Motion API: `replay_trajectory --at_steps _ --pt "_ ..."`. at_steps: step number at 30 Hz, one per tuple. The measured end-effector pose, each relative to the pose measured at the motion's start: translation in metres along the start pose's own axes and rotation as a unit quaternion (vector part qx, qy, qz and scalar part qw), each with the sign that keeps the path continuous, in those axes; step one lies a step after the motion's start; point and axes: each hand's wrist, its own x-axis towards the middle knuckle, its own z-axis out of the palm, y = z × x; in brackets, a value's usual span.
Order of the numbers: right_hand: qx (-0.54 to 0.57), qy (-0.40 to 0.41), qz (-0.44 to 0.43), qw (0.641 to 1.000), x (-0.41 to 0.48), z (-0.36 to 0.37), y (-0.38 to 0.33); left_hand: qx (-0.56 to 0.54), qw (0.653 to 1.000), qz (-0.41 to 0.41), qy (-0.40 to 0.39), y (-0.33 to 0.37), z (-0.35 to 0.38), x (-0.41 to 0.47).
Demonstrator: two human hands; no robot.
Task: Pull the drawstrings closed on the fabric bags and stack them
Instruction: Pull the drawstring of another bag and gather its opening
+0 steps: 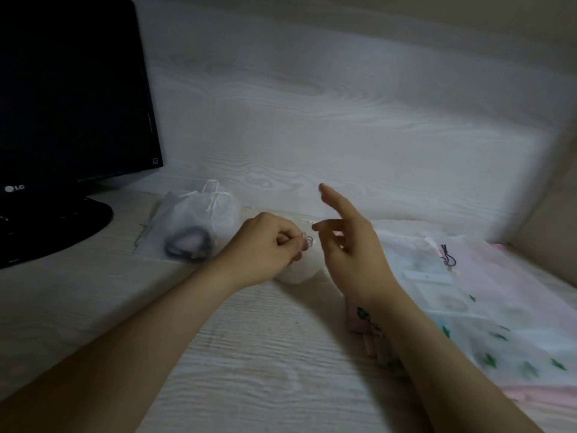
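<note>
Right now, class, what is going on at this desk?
A person works on a small white bag on the desk. The left hand pinches its drawstring; the right hand hovers open beside it. A sheer bag, already cinched, lies near the monitor, and more printed bags wait at the right.

The person shows only as two arms. The left forearm is bare from the frame's edge to the wrist, slender and tapering. The right forearm is likewise bare and slim along all its visible length. The left grip and the right grip are uncovered too, with long, thin fingers; blur softens the fingertips, so nails cannot be made out.
</note>
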Motion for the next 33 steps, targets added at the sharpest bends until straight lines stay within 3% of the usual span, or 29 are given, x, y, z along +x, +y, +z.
replay_trajectory --at_steps 3,11,17,25,33 --pt "-0.088 0.024 -0.032 0.995 -0.003 0.003 0.001 -0.053 0.998 -0.025 -0.002 0.001 0.001 0.000" --pt "-0.054 0.013 0.020 0.998 0.000 0.001 0.006 -0.111 0.992 -0.051 0.004 0.007 0.001 -0.001" --pt "-0.132 0.019 -0.052 0.990 -0.002 0.001 0.001 -0.164 0.984 -0.072 -0.001 0.007 -0.001 -0.001" --pt "-0.141 0.014 -0.084 0.986 -0.004 -0.004 -0.004 -0.177 0.981 -0.080 -0.014 0.009 -0.002 -0.003" --pt "-0.175 -0.043 -0.121 0.976 -0.001 -0.008 0.000 -0.150 0.984 -0.097 -0.024 0.009 -0.004 -0.002"
